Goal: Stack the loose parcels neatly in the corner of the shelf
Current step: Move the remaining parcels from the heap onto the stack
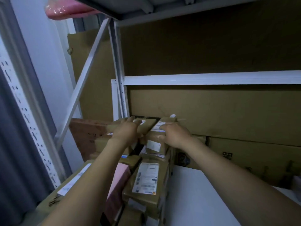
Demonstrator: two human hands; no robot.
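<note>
Several brown cardboard parcels with white labels are piled in the left corner of the white shelf (192,190). My left hand (126,131) lies flat on the top parcel at the back left (149,123), thumb at its near edge. My right hand (175,133) grips the neighbouring top parcel (164,123) at its labelled end, fingers over the top and thumb on its near face. Closer to me, a large labelled parcel (146,178) lies atop the pile, beside a pink parcel (118,185) partly hidden under my left forearm.
A white upright post (119,88) and diagonal brace (83,82) bound the corner. Big flat cardboard sheets (211,110) line the back. A long carton (254,155) lies along the back right. A pink wrapped item (65,8) sits on the shelf above.
</note>
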